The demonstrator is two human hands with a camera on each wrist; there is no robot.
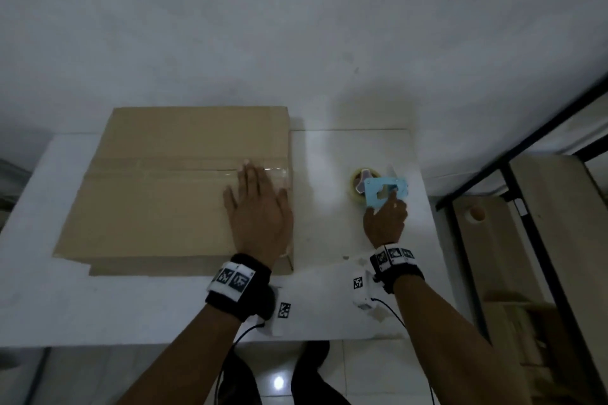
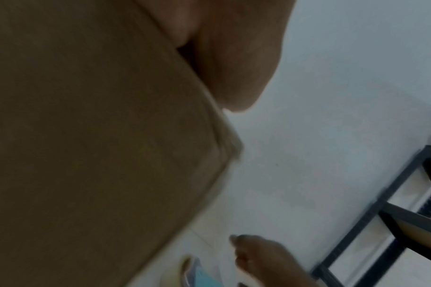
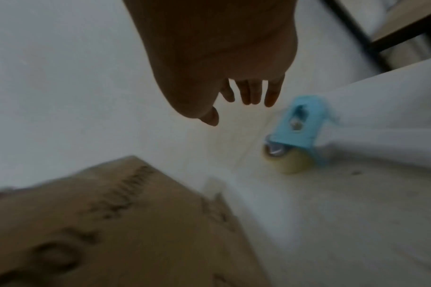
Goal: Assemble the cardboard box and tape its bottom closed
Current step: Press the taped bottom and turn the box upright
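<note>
Box (image 1: 171, 187) stands assembled on table (image 1: 329, 306), clear tape (image 1: 184, 165) along its seam. Your left hand (image 1: 260, 214) lies flat, smoothing; right hand (image 1: 385, 222) hovers slack-fingered by dispenser (image 1: 385, 190). Nearly finished, seemingly.

Dark print runs along the cardboard box (image 3: 116, 229) side, too blurred to read.

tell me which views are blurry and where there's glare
Head view: dim but fairly sharp, with glare off the clear tape strip on the cardboard box and a bright reflection on the floor tile. Left wrist view: dark and smeared, the box fills it. Right wrist view: motion-blurred, the box print is unreadable, the blue tape dispenser is soft.
</note>
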